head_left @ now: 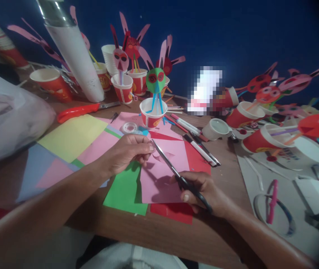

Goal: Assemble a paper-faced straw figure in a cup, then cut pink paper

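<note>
My right hand (201, 192) grips the black handles of a pair of scissors (170, 166), whose blades point up and left over a pink paper sheet (162, 175). My left hand (130, 151) is closed in a pinch near the blade tips, holding a small pink paper piece that is hard to make out. The pink sheet lies on red paper (176, 211) and beside a green sheet (126, 190).
Yellow (72, 136), pink and blue sheets lie left. A tape roll (130, 127), red-handled scissors (78, 111), markers (195, 144) and red-and-white paper cups with paper bird figures (152, 108) crowd the back and right. A white bag (5, 116) sits far left.
</note>
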{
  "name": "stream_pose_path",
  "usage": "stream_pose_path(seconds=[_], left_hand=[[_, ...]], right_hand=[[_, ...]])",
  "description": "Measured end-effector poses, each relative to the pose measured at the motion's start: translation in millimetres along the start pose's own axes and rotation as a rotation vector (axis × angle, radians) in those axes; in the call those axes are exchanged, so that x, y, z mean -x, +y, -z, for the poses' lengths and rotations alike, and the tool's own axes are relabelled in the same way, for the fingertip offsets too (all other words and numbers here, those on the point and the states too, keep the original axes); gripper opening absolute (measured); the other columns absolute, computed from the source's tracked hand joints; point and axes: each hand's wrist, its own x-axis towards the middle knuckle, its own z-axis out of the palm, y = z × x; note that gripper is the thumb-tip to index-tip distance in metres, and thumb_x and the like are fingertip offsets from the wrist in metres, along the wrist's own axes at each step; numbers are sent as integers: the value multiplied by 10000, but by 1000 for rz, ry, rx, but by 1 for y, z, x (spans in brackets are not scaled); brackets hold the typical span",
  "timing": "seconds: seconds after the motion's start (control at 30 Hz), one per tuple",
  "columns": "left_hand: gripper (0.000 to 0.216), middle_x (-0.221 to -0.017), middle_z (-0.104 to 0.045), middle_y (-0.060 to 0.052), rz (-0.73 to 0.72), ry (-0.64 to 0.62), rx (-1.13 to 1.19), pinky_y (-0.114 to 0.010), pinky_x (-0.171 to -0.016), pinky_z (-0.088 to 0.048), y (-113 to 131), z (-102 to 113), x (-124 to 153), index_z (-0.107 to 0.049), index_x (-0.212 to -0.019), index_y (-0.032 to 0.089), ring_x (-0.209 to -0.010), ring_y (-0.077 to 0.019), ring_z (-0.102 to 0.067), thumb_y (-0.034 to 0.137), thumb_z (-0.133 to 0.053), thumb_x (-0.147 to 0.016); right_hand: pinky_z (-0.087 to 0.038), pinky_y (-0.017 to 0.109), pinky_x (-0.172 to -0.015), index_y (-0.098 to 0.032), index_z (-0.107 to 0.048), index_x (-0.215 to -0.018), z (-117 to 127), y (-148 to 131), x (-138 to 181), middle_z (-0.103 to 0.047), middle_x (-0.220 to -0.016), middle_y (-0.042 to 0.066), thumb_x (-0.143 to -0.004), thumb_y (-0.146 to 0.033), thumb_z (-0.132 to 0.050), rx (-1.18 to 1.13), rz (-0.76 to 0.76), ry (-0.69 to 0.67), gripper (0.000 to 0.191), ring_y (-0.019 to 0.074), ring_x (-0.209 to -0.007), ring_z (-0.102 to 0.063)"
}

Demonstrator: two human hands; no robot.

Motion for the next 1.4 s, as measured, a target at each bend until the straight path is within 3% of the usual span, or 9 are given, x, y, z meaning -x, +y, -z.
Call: stream_pose_path(seconds=[1.4], left_hand=[[124,-479,-546,38,12,52,-81,-138,-397,-379,3,1,-1,-580,-589,150,-443,-61,-526,207,-641,-681]], right_hand=[[-313,143,-348,-141,-623,-916,0,-3,-2,-479,-563,-52,-732,-453,-701,73,50,-31,370,40,-373,-407]])
